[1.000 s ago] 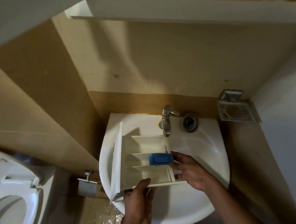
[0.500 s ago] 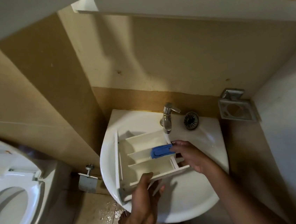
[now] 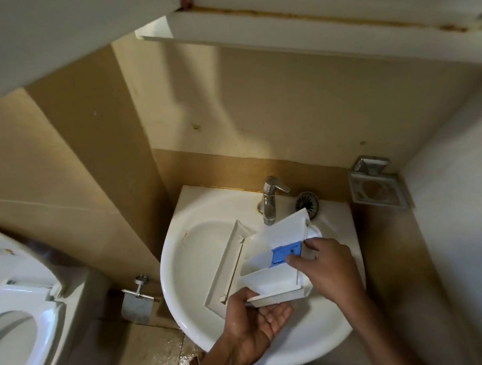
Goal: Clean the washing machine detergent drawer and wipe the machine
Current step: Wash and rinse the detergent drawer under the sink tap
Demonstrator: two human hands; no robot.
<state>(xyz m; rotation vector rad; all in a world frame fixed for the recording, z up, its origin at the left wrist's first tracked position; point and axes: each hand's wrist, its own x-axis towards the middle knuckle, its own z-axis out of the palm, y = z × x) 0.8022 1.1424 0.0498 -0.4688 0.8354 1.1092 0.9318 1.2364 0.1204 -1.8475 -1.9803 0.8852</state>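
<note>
The detergent drawer (image 3: 273, 278) is held over the white sink (image 3: 178, 278), tilted, with its long front panel (image 3: 227, 265) pointing to 9 o'clock and its far end raised toward 1 o'clock, just below the tap (image 3: 269, 200). The left hand (image 3: 254, 320) takes the drawer at its 6 o'clock side: the palm is turned up, the thumb lies on the near wall and the fingers go under it, so it seems to pinch the wall, though the contact is partly hidden. The right hand (image 3: 328, 265) comes from 4 o'clock and grips the drawer's end, its fingertips curled onto the blue insert (image 3: 286, 255) in the middle compartment.

A round dark strainer (image 3: 307, 202) lies on the sink ledge at 1 o'clock, beside the tap. A metal soap holder (image 3: 377, 188) is on the wall at 2 o'clock. The toilet (image 3: 12, 340) stands at 9 o'clock with the seat down, and a paper holder (image 3: 135, 306) hangs between it and the sink. The floor (image 3: 152, 364) at 7 o'clock looks wet.
</note>
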